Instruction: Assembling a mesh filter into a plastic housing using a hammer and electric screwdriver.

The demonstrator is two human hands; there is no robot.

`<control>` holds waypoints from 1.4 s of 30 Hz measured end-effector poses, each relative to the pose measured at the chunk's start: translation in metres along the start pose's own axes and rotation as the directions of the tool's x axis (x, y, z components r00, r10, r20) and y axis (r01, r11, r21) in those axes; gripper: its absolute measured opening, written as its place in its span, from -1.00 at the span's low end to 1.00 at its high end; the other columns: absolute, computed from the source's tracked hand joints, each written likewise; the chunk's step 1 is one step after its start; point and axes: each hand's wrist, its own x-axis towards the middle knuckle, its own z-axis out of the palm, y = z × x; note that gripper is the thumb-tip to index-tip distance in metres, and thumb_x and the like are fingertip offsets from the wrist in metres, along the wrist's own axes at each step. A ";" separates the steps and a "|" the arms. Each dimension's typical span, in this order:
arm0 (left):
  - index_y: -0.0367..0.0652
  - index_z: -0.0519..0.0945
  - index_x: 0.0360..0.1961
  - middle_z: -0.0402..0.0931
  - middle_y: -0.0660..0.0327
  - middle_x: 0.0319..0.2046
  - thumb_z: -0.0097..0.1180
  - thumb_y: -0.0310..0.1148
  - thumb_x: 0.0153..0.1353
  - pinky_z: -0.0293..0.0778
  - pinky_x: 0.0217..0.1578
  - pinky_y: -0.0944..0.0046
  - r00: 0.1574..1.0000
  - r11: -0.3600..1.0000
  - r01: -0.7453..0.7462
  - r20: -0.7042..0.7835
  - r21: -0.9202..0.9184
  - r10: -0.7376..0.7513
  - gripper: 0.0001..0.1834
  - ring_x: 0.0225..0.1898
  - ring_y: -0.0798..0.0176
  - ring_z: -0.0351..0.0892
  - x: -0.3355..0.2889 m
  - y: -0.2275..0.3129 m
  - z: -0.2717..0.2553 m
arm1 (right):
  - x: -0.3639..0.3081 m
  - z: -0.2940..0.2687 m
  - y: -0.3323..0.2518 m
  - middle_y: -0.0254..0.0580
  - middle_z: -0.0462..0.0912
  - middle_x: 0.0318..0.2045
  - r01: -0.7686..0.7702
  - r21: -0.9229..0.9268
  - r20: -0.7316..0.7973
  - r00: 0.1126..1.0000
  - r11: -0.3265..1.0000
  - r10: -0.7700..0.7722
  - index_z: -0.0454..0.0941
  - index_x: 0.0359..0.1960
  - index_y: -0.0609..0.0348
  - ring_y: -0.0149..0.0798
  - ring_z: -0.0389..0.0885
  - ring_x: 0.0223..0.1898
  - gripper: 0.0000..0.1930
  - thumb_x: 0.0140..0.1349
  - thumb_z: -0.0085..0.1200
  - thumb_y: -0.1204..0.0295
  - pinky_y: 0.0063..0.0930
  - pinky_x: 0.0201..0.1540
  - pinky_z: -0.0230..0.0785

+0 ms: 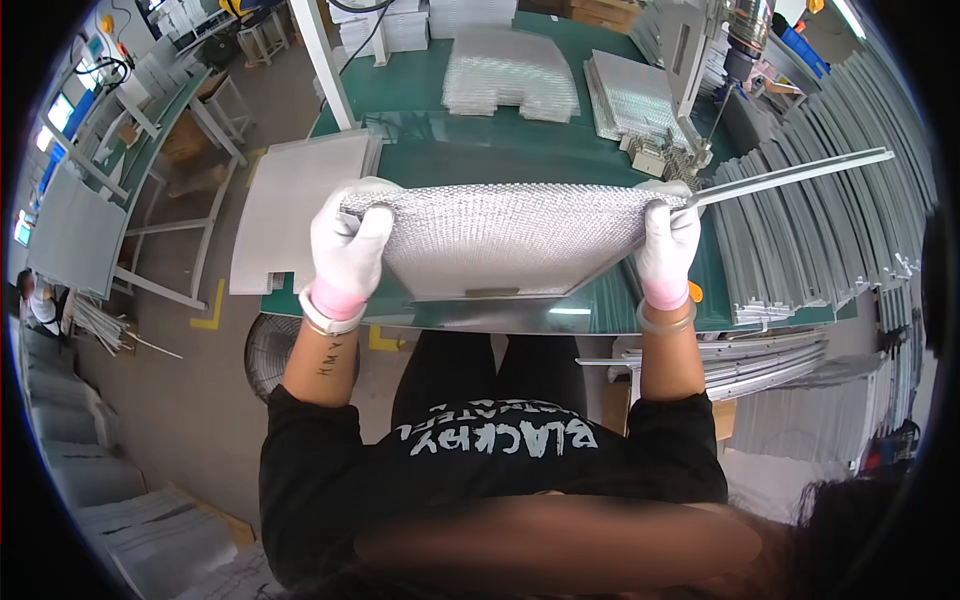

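Observation:
A silver metal mesh panel is held up in front of me, tilted, over the near side of the green table. White-gloved, my left hand closes round its upper left corner, thumb on the near face. At the upper right corner my right hand, also gloved, grips the panel with the thumb in front. A long pale metal strip runs from beside that right hand out to the right; whether the fingers touch it I cannot tell. Behind the hand stands a small metal fixture under a drill-like machine.
Flat pale panels lie at the table's left. Two mesh stacks rest farther back on the green tabletop. Many metal strips are piled at right. A white upright post rises at the back left, and a floor fan stands below.

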 end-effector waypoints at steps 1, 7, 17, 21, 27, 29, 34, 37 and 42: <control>-0.37 0.51 -0.05 0.55 0.12 -0.11 0.09 -0.49 0.21 0.42 -0.01 0.28 1.000 1.000 0.000 0.001 -0.001 0.000 -0.72 -0.10 0.29 0.52 -0.002 -0.002 0.002 | -0.001 0.000 -0.001 -0.27 0.59 -0.27 -0.003 0.004 -0.004 1.000 1.000 0.003 0.46 -0.21 0.26 -0.54 0.46 -0.25 -0.94 0.33 0.00 0.55 -0.58 -0.12 0.34; -0.23 0.52 -0.37 0.55 0.03 -0.33 0.08 -0.32 0.30 0.46 -0.32 0.17 0.908 0.918 -0.306 0.212 -0.253 0.361 -0.81 -0.32 0.11 0.55 -0.023 0.002 0.002 | -0.034 0.002 -0.019 -0.09 0.60 -0.46 0.184 0.047 0.173 0.966 0.982 -0.189 0.43 -0.26 0.23 -0.21 0.59 -0.46 -0.84 0.37 0.03 0.37 -0.37 -0.41 0.46; -0.26 0.22 0.38 0.06 -0.26 0.38 -0.07 0.38 0.21 -0.11 0.40 -0.15 0.114 0.987 0.157 0.993 -0.044 0.026 -0.01 0.43 -0.26 -0.02 -0.046 -0.093 -0.018 | -0.118 -0.044 -0.051 -0.01 0.67 -0.27 0.265 0.148 0.655 0.695 0.953 -0.295 0.45 -0.54 0.21 -0.01 0.67 -0.25 -0.85 -0.05 0.18 0.45 -0.13 -0.27 0.57; -0.31 -0.13 0.47 -0.26 -0.13 0.49 -0.16 0.15 0.33 -0.34 0.46 -0.05 -0.056 0.905 -0.278 0.935 0.321 -0.349 -0.06 0.52 -0.11 -0.37 -0.052 -0.110 0.030 | -0.132 -0.042 -0.054 -0.01 0.66 -0.27 0.295 0.155 0.610 0.722 0.943 -0.326 0.43 -0.59 0.20 -0.01 0.66 -0.24 -0.84 -0.14 0.19 0.47 -0.15 -0.27 0.57; -0.32 -0.22 0.47 -0.30 -0.08 0.50 -0.28 0.20 0.39 -0.39 0.46 -0.07 -0.151 0.939 -0.212 0.940 0.272 -0.306 -0.07 0.52 -0.09 -0.42 -0.034 -0.151 0.102 | -0.145 -0.040 -0.044 -0.02 0.65 -0.22 0.393 0.195 0.457 0.774 0.899 -0.438 0.42 -0.38 0.20 -0.04 0.66 -0.24 -0.80 0.01 0.16 0.43 -0.15 -0.27 0.56; -0.25 -0.08 0.47 -0.20 -0.08 0.49 -0.29 0.19 0.41 -0.33 0.46 -0.05 -0.092 0.955 -0.180 0.962 0.238 -0.257 -0.14 0.51 -0.09 -0.34 -0.030 -0.151 0.105 | -0.136 -0.039 -0.052 -0.01 0.64 -0.22 0.357 0.114 0.537 0.763 0.927 -0.360 0.39 -0.29 0.19 -0.05 0.66 -0.25 -0.79 0.07 0.13 0.42 -0.16 -0.29 0.56; -0.28 0.47 0.20 0.44 -0.14 0.18 -0.12 0.18 0.36 0.22 0.30 0.00 -0.027 0.838 0.147 0.849 0.525 -0.528 -0.28 0.25 -0.16 0.39 0.010 -0.108 0.043 | -0.103 -0.035 -0.034 -0.03 0.66 -0.32 0.327 0.168 0.428 0.826 0.930 -0.368 0.46 -0.26 0.20 -0.05 0.66 -0.32 -0.82 0.23 0.09 0.35 -0.16 -0.32 0.55; -0.38 0.56 0.06 0.53 -0.23 0.03 0.00 0.34 0.20 0.44 0.07 -0.02 0.317 0.885 0.321 0.919 -0.337 0.235 -0.13 0.05 -0.15 0.55 0.020 -0.056 -0.019 | -0.056 -0.013 -0.024 -0.10 0.65 -0.46 0.379 -0.160 0.410 0.865 0.911 -0.288 0.47 -0.30 0.20 -0.08 0.64 -0.40 -0.78 0.34 0.00 0.28 -0.22 -0.33 0.52; -0.35 0.60 -0.08 0.63 -0.03 -0.21 0.15 0.48 -0.11 0.53 -0.30 0.20 0.813 0.754 -0.223 0.308 -0.619 0.494 -0.01 -0.31 0.05 0.65 -0.002 -0.018 -0.014 | -0.013 0.003 0.011 -0.03 0.63 -0.43 0.247 -0.021 0.206 0.949 0.969 -0.237 0.44 -0.33 0.25 -0.22 0.60 -0.41 -0.90 0.30 0.07 0.49 -0.38 -0.31 0.47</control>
